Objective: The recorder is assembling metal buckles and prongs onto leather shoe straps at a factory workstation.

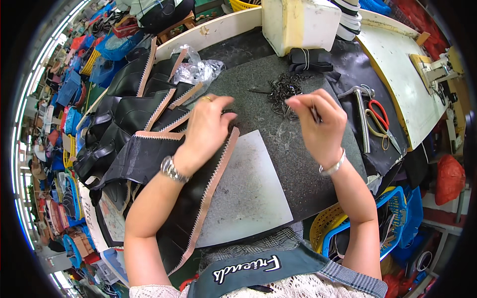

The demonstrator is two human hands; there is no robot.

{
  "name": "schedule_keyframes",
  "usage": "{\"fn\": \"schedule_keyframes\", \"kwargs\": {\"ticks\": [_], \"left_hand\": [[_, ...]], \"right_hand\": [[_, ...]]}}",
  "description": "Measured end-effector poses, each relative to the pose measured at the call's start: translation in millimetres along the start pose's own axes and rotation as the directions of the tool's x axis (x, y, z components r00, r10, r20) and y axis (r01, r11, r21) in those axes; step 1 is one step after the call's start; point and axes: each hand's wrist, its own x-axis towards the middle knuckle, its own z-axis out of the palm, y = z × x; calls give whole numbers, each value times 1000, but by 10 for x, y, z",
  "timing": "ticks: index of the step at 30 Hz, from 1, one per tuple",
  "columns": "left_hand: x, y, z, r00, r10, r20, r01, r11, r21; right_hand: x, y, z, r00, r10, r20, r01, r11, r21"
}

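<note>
My left hand [206,126], a watch on its wrist, is curled above the upper end of a black leather piece [171,238] with a tan zigzag-cut edge. A dark bit shows between its thumb and fingers, too small to name. My right hand [320,116], with a bracelet, pinches thumb to forefinger beside a tangled pile of small dark shiny metal-looking pieces [284,92]. Something small and dark shows within its curled fingers, but its kind cannot be made out. The leather piece lies partly under my left forearm and over a whitish board [243,198].
More black leather pieces [131,119] with tan zigzag edges overlap at the left, by a clear plastic bag [198,72]. A hammer [361,119] and red-handled scissors [380,119] lie at the right. A white block [298,25] stands behind; a blue basket [395,198] sits low right.
</note>
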Motion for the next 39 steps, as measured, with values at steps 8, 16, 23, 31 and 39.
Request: {"fn": "schedule_keyframes", "kwargs": {"ticks": [8, 16, 23, 31, 39], "left_hand": [[173, -50, -57, 996, -88, 19, 89, 994, -70], [-3, 347, -287, 881, -286, 378, 443, 212, -871], [-253, 583, -353, 794, -48, 606, 598, 236, -766], [-294, 784, -491, 774, 65, 630, 587, 301, -752], [-407, 971, -447, 956, 5, 292, 261, 435, -862]], "right_hand": [[6, 311, 62, 989, 127, -70, -133, 987, -90], [-85, -216, -29, 920, 245, 307, -339, 890, 306], [-164, -517, -24, 986, 37, 161, -80, 960, 270], [-233, -433, -166, 953, 42, 300, -110, 971, 211], [-298, -638, -329, 954, 101, 282, -59, 986, -156]]}}
